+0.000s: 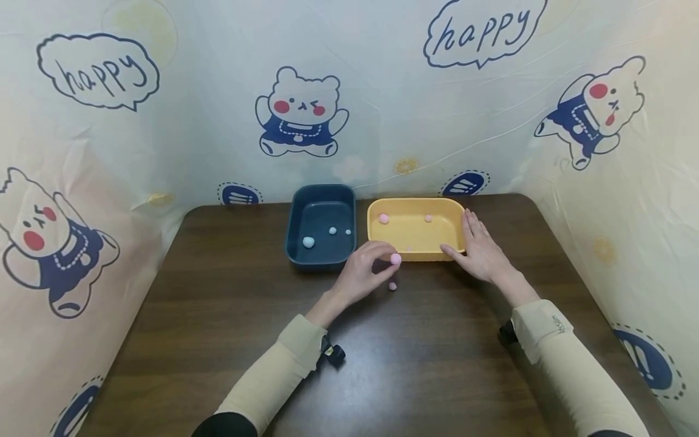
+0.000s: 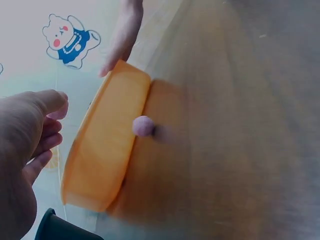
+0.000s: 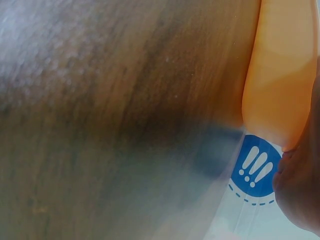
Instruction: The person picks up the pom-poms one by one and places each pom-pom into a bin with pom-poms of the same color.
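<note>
In the head view my left hand [image 1: 363,270] pinches a small pink ball [image 1: 395,259] between thumb and finger, by the front left of a yellow container [image 1: 431,257]. The left wrist view shows that hand with part of the ball [image 2: 61,111] at its fingertips. Another pink ball [image 1: 392,286] lies on the table in front of the container. My right hand [image 1: 483,252] rests against the container's right end with straight fingers, its thumb at the front rim. Inside the container lie a pink ball [image 1: 384,218] and a smaller pink ball [image 1: 428,218].
Left of the yellow container stands a dark blue container [image 1: 321,264] holding a larger pale ball [image 1: 308,242] and two smaller pale balls. Both stand near the back edge of the brown wooden table [image 1: 229,291]. A printed curtain [image 1: 382,91] hangs behind and along the sides.
</note>
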Action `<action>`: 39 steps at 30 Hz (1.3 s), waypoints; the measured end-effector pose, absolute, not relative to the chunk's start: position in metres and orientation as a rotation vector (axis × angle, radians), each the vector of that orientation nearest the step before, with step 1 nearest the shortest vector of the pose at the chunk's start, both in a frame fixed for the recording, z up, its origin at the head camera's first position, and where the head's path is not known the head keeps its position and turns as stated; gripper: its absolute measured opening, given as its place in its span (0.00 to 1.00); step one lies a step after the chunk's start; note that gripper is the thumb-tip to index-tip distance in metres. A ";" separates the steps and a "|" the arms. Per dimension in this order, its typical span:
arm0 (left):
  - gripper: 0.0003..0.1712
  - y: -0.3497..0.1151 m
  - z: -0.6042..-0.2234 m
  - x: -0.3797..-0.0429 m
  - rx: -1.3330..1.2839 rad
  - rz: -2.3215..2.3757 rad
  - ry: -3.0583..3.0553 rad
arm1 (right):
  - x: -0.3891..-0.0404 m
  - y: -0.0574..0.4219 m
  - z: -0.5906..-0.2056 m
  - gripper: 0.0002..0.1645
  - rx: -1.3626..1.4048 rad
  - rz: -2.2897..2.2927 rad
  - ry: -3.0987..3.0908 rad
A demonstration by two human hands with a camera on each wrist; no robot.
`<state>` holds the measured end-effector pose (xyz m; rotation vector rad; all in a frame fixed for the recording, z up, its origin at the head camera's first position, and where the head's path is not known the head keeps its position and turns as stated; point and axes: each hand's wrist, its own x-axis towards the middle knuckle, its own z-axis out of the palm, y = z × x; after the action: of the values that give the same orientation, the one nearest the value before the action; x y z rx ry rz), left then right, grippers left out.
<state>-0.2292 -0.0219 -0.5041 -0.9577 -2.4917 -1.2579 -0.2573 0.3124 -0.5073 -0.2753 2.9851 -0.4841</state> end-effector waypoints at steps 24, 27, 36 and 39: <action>0.19 0.006 -0.496 -0.290 -0.745 -1.155 -2.697 | -0.254 0.313 -0.506 0.69 -0.269 -0.497 2.981; 0.21 0.010 -0.494 -0.294 -0.737 -1.106 -2.742 | -0.255 0.312 -0.505 0.69 -0.272 -0.495 2.983; 0.24 0.017 -0.502 -0.309 -0.706 -1.018 -2.852 | -0.257 0.312 -0.507 0.69 -0.273 -0.489 2.982; 0.23 0.020 -0.494 -0.308 -0.701 -0.923 -2.907 | -0.258 0.313 -0.507 0.69 -0.266 -0.488 2.983</action>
<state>-0.3077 0.0200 -0.4937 -0.7012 -2.9071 -0.9231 -0.2576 0.3128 -0.5068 -0.2659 2.9828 -0.4878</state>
